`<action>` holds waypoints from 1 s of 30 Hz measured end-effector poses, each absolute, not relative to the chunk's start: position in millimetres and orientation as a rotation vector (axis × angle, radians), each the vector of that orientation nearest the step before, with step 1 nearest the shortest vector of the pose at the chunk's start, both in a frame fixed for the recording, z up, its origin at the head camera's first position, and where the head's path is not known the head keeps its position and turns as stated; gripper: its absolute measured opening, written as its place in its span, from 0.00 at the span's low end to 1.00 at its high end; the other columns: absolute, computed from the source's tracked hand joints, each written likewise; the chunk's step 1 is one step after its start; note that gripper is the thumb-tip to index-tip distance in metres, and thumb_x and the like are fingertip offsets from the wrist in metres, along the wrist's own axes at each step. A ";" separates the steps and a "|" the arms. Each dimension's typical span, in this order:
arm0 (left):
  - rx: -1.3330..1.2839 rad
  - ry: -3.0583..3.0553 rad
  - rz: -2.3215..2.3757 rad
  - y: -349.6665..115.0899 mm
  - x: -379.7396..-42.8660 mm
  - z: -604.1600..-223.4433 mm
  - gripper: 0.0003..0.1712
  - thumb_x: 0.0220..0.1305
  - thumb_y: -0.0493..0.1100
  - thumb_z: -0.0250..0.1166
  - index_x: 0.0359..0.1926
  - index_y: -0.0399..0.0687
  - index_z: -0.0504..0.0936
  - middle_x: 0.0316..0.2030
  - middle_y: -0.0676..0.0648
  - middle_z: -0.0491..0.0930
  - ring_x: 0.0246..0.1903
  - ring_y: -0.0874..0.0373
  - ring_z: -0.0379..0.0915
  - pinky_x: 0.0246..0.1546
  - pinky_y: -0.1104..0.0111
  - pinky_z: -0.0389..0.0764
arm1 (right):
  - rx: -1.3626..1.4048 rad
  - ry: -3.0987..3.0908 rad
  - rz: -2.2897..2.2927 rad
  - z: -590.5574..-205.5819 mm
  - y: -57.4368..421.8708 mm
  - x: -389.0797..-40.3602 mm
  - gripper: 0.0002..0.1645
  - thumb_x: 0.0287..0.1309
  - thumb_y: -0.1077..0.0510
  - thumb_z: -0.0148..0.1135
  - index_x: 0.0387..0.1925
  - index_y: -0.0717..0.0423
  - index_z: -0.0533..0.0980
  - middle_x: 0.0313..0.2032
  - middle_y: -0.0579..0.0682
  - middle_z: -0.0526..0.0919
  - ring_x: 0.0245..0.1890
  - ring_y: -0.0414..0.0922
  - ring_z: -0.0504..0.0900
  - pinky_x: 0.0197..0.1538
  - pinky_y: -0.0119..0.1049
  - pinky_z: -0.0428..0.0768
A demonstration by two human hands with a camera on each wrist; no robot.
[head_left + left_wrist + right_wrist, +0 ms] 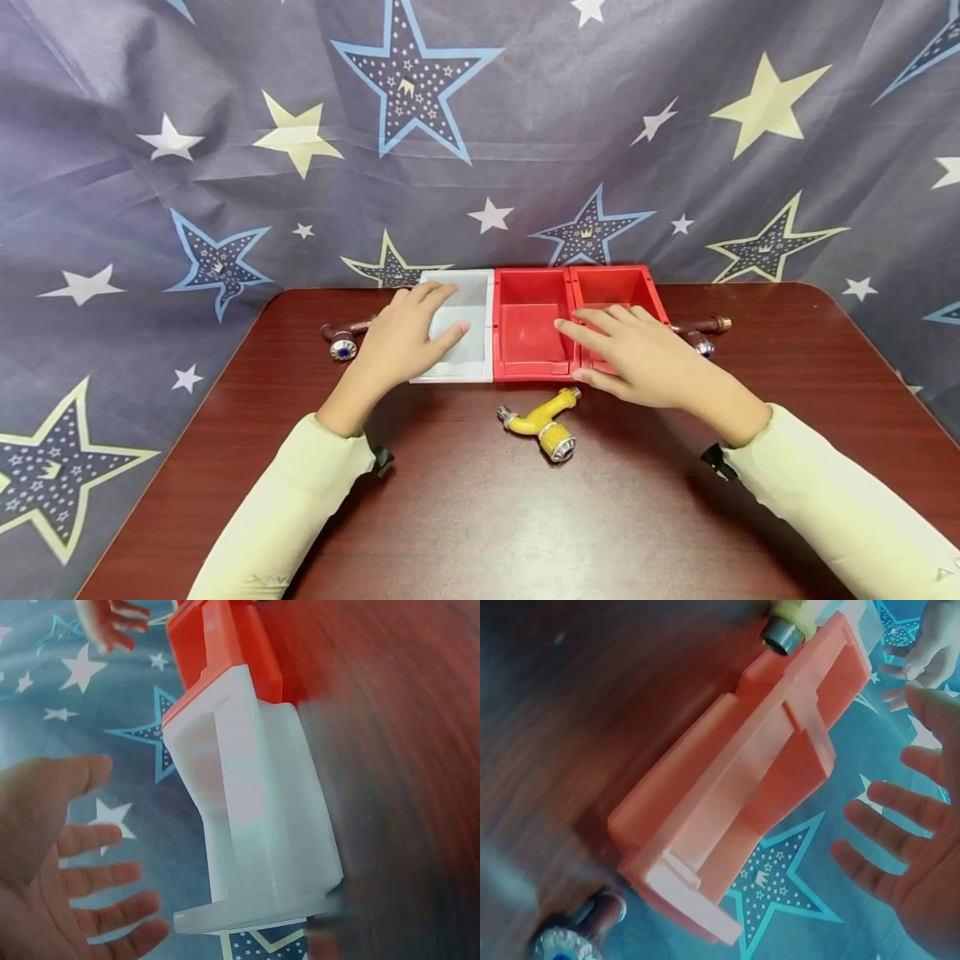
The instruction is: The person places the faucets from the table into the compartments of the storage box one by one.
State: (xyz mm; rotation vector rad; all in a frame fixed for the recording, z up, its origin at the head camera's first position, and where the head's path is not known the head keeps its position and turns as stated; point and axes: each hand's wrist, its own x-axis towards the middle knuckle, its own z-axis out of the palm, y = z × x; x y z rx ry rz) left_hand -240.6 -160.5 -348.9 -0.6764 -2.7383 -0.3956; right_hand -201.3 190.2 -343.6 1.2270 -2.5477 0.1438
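Note:
My left hand [401, 337] hovers over the white bin [480, 333], fingers spread and holding nothing. In the left wrist view, a gap shows between the left hand [67, 862] and the white bin [289, 802]. Above the right red bin [615, 282] hangs my right hand [645, 358], its fingers reaching toward the middle red bin [534, 333]. The right wrist view shows the right hand [907, 832] apart from the red bin [705, 787], gripping nothing. A yellow tap [543, 421] with a ribbed knob lies in front of the bins.
The three bins stand side by side near the table's back edge. A dark brown tap [342, 343] lies left of them, partly hidden by the left hand. Another brown tap [703, 340] lies on the right. Behind the table [480, 517] hangs a star-patterned cloth [480, 108].

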 end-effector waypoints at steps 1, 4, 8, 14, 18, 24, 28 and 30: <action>-0.643 -2.749 -0.426 -161.7 -242.2 -348.0 0.38 0.69 0.65 0.60 0.72 0.51 0.73 0.67 0.44 0.73 0.60 0.40 0.70 0.54 0.43 0.78 | 1.228 -2.547 0.142 -342.5 191.2 -202.0 0.44 0.60 0.41 0.70 0.74 0.50 0.68 0.65 0.60 0.76 0.61 0.58 0.73 0.59 0.57 0.74; -0.560 -2.785 -0.508 -165.4 -248.5 -345.4 0.38 0.69 0.64 0.61 0.72 0.50 0.72 0.67 0.43 0.72 0.63 0.40 0.69 0.58 0.42 0.76 | 1.220 -2.557 0.126 -339.6 194.8 -204.2 0.41 0.61 0.42 0.71 0.72 0.51 0.71 0.63 0.59 0.77 0.59 0.58 0.75 0.56 0.55 0.75; -0.520 -2.820 -0.615 -171.7 -260.3 -342.8 0.38 0.70 0.62 0.61 0.73 0.48 0.71 0.68 0.39 0.72 0.66 0.39 0.67 0.64 0.42 0.71 | 1.200 -2.571 0.113 -336.6 200.6 -205.5 0.39 0.60 0.43 0.71 0.70 0.52 0.73 0.61 0.59 0.78 0.56 0.57 0.76 0.54 0.55 0.76; -0.438 -2.856 -0.849 -182.6 -279.9 -344.0 0.35 0.72 0.56 0.62 0.73 0.45 0.71 0.65 0.35 0.74 0.65 0.40 0.69 0.68 0.44 0.66 | 1.177 -2.552 0.118 -330.7 210.8 -205.5 0.37 0.60 0.44 0.71 0.67 0.56 0.75 0.58 0.59 0.80 0.53 0.58 0.77 0.52 0.55 0.77; -0.317 -2.915 -1.012 -188.9 -289.3 -347.4 0.35 0.73 0.54 0.62 0.74 0.45 0.68 0.63 0.36 0.76 0.64 0.41 0.70 0.63 0.47 0.72 | 1.132 -2.560 0.110 -328.8 221.6 -205.2 0.37 0.59 0.45 0.71 0.66 0.56 0.76 0.56 0.60 0.80 0.52 0.58 0.78 0.48 0.55 0.78; -0.126 -2.909 -1.484 -194.4 -296.6 -349.9 0.34 0.74 0.48 0.60 0.75 0.44 0.64 0.58 0.38 0.74 0.47 0.44 0.77 0.40 0.58 0.87 | 1.091 -2.550 0.088 -327.3 238.5 -205.7 0.36 0.57 0.45 0.73 0.64 0.56 0.77 0.54 0.60 0.81 0.49 0.59 0.78 0.48 0.55 0.78; -0.029 -2.881 -1.736 -198.6 -302.2 -349.4 0.32 0.76 0.44 0.57 0.76 0.42 0.63 0.60 0.36 0.73 0.45 0.47 0.74 0.36 0.63 0.87 | 1.047 -2.581 0.094 -326.7 249.4 -206.7 0.36 0.58 0.45 0.72 0.64 0.56 0.77 0.55 0.60 0.81 0.51 0.59 0.78 0.49 0.57 0.78; 0.004 -2.871 -1.809 -201.6 -304.3 -348.6 0.31 0.75 0.42 0.56 0.75 0.42 0.64 0.60 0.36 0.74 0.42 0.49 0.75 0.35 0.65 0.86 | 1.029 -2.596 0.104 -326.8 254.8 -207.5 0.35 0.59 0.45 0.71 0.64 0.57 0.77 0.56 0.60 0.81 0.51 0.59 0.79 0.50 0.58 0.78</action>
